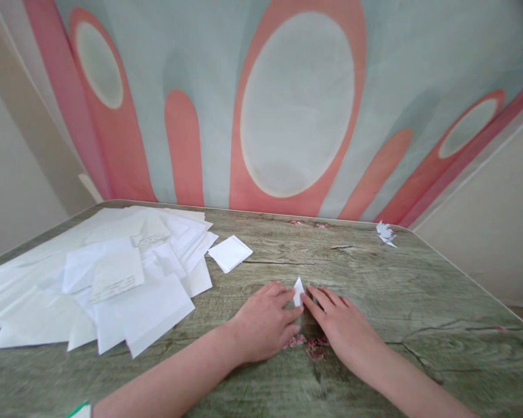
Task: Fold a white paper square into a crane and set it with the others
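Note:
A small white folded paper [298,291], pointed at the top, lies on the table between my hands. My left hand [268,319] is at its left, with the fingertips and thumb against its left edge and lower part. From the right, my right hand [337,319] touches the paper with its thumb, while the index fingertip rests close to its upper right edge. The fingers of both hands are bent and low to the tabletop, holding the paper between them. The paper's lower end is partly hidden by fingers.
The wood-grain table [440,284] carries a big spread of loose white sheets [161,307] at left. A small stack of square papers [230,253] lies beyond my left hand. Small folded paper pieces [386,233] sit at the far right. A patterned backdrop [218,145] rises behind the table.

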Demonstrator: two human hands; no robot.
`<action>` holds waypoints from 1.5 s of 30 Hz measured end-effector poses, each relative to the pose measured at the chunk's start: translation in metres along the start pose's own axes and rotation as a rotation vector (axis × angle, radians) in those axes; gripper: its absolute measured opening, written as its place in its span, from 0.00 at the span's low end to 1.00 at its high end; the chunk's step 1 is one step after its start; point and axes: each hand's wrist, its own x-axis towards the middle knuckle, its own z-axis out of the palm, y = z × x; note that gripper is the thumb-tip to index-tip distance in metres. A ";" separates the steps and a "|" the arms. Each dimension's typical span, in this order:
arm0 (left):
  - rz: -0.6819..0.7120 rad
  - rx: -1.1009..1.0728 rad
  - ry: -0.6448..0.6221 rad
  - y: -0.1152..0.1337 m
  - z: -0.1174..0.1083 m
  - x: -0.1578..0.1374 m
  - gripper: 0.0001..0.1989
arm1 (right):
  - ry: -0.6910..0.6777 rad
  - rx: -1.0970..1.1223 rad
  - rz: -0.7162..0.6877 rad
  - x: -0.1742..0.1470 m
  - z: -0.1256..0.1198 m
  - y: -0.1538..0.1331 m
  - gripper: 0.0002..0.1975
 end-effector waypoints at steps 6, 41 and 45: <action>0.006 -0.001 0.017 -0.001 0.001 0.000 0.15 | -0.009 -0.007 0.009 0.003 -0.004 0.001 0.25; -0.044 -0.047 -0.028 0.003 -0.007 -0.001 0.20 | 0.052 0.026 0.083 0.027 0.006 0.011 0.24; -0.041 -0.040 -0.015 0.002 -0.007 -0.002 0.20 | 0.081 0.064 0.091 0.024 0.009 0.015 0.25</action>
